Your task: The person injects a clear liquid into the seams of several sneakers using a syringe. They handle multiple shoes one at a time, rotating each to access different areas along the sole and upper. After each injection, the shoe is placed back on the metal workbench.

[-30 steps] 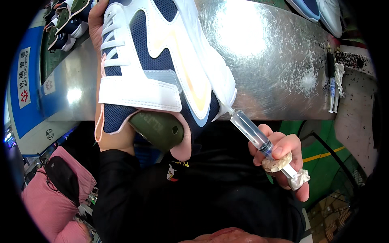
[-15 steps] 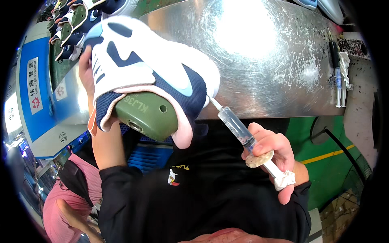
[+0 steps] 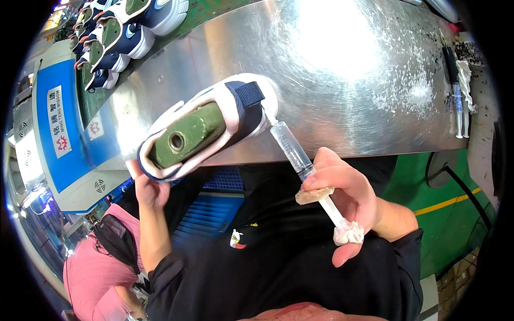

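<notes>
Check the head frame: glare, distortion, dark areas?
Head view: glare burns out a patch of the shiny steel table; head view: blue flat machine panel bows near the rim, corners black; head view: black cloth shirt shows little detail; head view: clear plastic syringe looks fairly sharp.

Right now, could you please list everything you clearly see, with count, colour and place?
Shoe: one, white and navy, left of centre
Insert: one, green, inside the shoe
Syringe: one, clear, tip at the shoe's heel
Wraps: two, beige and white, on the syringe
Table: one, silver, upper centre
Other shoes: several, white and navy, upper left
Spare syringes: seemingly two, mostly pale, far right
Machine: one, blue and white, left
Panel: one, blue, slatted, below the table
Floor: one, green, right
Co-worker: one, in pink, lower left
Own top: one, black, lower centre
Left grip: one, bare, at the shoe
Right grip: one, bare, around the syringe
</notes>
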`<control>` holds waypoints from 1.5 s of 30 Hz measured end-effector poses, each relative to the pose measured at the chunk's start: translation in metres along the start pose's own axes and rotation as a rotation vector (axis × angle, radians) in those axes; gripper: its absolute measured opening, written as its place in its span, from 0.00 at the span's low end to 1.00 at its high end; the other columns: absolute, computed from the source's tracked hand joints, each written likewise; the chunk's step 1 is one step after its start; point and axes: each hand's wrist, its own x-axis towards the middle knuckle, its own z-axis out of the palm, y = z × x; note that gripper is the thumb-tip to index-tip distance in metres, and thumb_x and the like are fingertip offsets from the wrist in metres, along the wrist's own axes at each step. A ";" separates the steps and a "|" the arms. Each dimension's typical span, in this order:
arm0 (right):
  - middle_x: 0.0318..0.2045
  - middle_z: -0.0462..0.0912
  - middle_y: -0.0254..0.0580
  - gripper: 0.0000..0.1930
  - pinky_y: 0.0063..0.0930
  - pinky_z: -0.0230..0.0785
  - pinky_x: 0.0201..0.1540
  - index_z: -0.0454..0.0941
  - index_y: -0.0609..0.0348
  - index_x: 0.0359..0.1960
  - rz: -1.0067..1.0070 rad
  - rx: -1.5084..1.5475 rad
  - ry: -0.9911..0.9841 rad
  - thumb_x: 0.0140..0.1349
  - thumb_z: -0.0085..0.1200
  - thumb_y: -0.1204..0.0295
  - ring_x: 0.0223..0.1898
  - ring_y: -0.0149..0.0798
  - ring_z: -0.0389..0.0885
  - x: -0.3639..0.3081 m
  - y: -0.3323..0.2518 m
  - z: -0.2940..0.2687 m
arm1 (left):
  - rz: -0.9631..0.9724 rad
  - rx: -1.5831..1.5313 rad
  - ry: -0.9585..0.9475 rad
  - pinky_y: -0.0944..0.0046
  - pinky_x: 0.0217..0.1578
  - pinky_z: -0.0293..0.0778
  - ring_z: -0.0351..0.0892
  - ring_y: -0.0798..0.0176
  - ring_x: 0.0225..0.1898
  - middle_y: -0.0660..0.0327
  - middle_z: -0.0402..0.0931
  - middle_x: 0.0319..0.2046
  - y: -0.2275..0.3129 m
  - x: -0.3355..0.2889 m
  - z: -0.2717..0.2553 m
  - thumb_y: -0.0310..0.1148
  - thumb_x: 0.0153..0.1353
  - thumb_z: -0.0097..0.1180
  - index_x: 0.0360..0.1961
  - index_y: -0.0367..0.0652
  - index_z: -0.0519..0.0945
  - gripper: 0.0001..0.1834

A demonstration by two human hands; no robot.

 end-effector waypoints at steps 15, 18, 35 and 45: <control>0.43 0.75 0.46 0.50 0.26 0.59 0.40 0.68 0.69 0.52 0.032 -0.004 -0.036 0.30 0.71 0.42 0.35 0.37 0.66 0.001 -0.011 0.010 | -0.405 -0.220 -0.315 0.44 0.59 0.62 0.65 0.46 0.59 0.46 0.61 0.60 -0.066 -0.086 0.065 0.26 0.44 0.59 0.66 0.38 0.51 0.46; 0.42 0.75 0.46 0.49 0.26 0.59 0.40 0.70 0.69 0.50 0.054 0.005 -0.041 0.30 0.71 0.43 0.35 0.37 0.67 0.003 -0.018 0.012 | -0.467 -0.236 -0.367 0.45 0.59 0.61 0.64 0.45 0.60 0.45 0.61 0.60 -0.073 -0.088 0.073 0.27 0.43 0.60 0.65 0.37 0.51 0.47; 0.33 0.79 0.38 0.46 0.24 0.52 0.35 0.72 0.65 0.46 0.230 0.030 -0.139 0.32 0.68 0.38 0.29 0.31 0.66 0.010 -0.057 0.022 | -0.724 -0.150 -0.511 0.57 0.57 0.64 0.70 0.53 0.56 0.52 0.71 0.53 -0.080 -0.073 0.102 0.25 0.35 0.62 0.60 0.38 0.62 0.44; 0.39 0.81 0.40 0.35 0.26 0.55 0.32 0.76 0.65 0.45 0.469 -0.074 -0.169 0.48 0.60 0.44 0.29 0.35 0.70 -0.004 -0.133 0.019 | -0.336 0.213 -1.058 0.58 0.60 0.62 0.67 0.61 0.59 0.62 0.69 0.56 -0.097 -0.061 0.119 0.31 0.59 0.53 0.57 0.44 0.68 0.24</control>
